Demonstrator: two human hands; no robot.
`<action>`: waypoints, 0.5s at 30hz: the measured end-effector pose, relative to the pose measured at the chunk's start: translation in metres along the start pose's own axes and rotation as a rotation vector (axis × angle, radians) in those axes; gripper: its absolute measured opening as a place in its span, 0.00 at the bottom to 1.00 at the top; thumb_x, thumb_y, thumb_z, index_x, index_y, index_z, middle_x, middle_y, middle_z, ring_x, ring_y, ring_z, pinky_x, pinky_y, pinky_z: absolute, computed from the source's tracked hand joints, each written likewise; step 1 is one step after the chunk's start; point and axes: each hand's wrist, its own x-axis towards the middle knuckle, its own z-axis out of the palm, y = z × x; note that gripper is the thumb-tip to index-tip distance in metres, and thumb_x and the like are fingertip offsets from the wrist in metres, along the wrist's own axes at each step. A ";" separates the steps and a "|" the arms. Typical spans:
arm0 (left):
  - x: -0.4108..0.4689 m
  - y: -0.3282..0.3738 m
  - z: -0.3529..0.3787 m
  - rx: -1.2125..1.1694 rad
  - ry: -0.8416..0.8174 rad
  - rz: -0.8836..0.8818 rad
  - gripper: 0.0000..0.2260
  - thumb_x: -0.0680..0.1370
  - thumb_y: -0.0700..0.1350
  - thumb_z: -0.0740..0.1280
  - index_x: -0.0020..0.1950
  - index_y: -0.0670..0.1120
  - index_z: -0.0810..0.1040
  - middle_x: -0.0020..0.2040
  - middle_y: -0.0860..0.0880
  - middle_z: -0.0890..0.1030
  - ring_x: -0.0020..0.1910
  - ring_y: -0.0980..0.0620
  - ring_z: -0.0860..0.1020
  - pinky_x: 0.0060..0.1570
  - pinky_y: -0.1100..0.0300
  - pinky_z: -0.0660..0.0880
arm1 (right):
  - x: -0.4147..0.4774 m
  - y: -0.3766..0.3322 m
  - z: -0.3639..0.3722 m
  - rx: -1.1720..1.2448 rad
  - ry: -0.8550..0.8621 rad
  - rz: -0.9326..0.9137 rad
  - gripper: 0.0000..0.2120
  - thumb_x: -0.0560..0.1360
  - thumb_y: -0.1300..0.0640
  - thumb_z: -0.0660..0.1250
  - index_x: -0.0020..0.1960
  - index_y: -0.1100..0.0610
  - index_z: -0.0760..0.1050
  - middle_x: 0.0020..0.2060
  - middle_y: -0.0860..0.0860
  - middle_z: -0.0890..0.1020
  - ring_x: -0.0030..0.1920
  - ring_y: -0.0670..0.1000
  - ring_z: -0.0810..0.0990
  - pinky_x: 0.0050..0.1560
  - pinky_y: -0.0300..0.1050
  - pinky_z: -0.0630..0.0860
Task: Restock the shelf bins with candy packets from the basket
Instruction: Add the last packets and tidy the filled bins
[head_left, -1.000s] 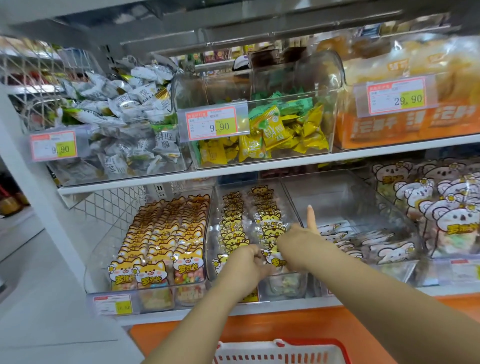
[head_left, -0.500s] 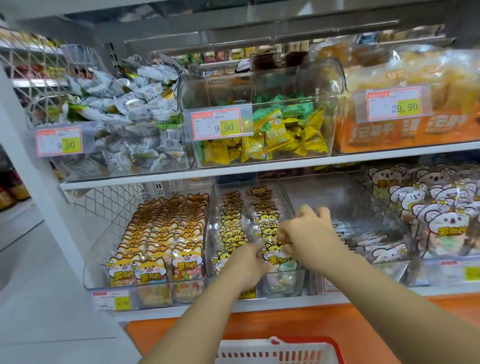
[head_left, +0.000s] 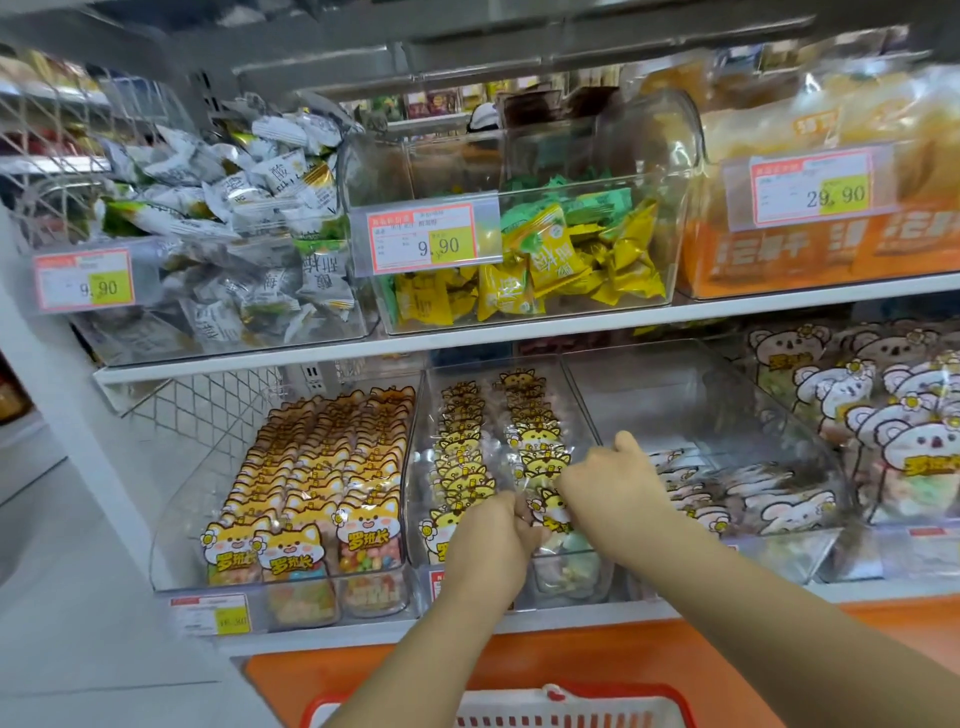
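The right hand (head_left: 609, 484) has curled in its straight finger, and with the left hand (head_left: 492, 540) it now pinches a candy packet (head_left: 551, 512) between the fingers, almost seated in the bin (head_left: 421, 441).

White shelf board (head_left: 519, 340), wire mesh back (head_left: 208, 410), pale floor (head_left: 67, 571), orange base panel (head_left: 363, 670)

bin (head_left: 574, 384): clear glossy plastic | candy packets (head_left: 540, 460): shiny crinkly film | basket (head_left: 519, 714): probably matt plastic

Left hand (head_left: 491, 535) and right hand (head_left: 608, 483) are showing bare; left forearm (head_left: 415, 654) and right forearm (head_left: 753, 597) are running bare too, slim, smooth.
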 end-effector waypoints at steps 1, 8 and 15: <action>0.001 -0.001 0.000 0.008 -0.009 0.007 0.08 0.77 0.46 0.71 0.44 0.47 0.73 0.38 0.48 0.77 0.40 0.47 0.74 0.37 0.57 0.67 | 0.002 -0.001 -0.001 -0.004 -0.017 -0.011 0.11 0.74 0.64 0.66 0.39 0.52 0.69 0.33 0.48 0.71 0.41 0.54 0.72 0.59 0.53 0.61; 0.006 0.005 -0.003 0.222 -0.098 -0.052 0.13 0.78 0.41 0.65 0.36 0.49 0.66 0.34 0.50 0.69 0.40 0.48 0.70 0.37 0.59 0.62 | 0.003 -0.010 -0.003 0.014 -0.078 -0.074 0.15 0.76 0.65 0.63 0.35 0.52 0.64 0.31 0.48 0.70 0.38 0.53 0.70 0.61 0.53 0.60; -0.010 0.012 -0.025 0.164 -0.224 0.045 0.06 0.81 0.42 0.64 0.55 0.43 0.78 0.52 0.43 0.81 0.51 0.44 0.78 0.42 0.58 0.69 | -0.007 0.000 -0.006 0.132 -0.095 -0.130 0.04 0.77 0.61 0.63 0.48 0.53 0.75 0.32 0.47 0.69 0.48 0.55 0.74 0.63 0.56 0.58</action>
